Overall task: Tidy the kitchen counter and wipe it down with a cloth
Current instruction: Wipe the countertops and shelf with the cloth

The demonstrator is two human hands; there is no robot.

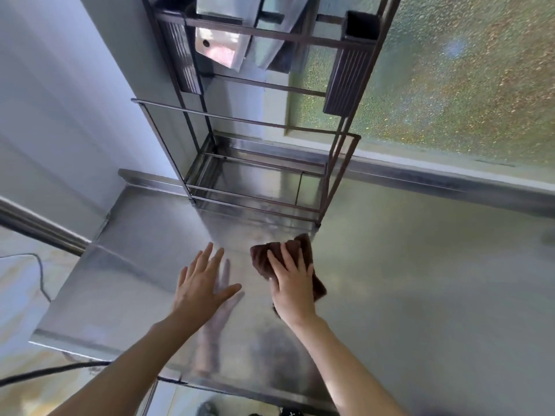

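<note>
Brown cloth [300, 259] lies near the counter's [420, 280] back edge, before the rack [264, 181], pressed flat under my right hand [292, 283]; my left hand [201, 283] rests spread beside it.

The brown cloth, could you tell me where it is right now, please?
In the head view, the brown cloth lies on the steel counter under the right hand, just before the metal rack.

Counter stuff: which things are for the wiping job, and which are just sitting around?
For the job: brown cloth under the right hand; shiny counter; left hand flat on it.

Just there: metal rack; knives hanging in it; cable.
</note>
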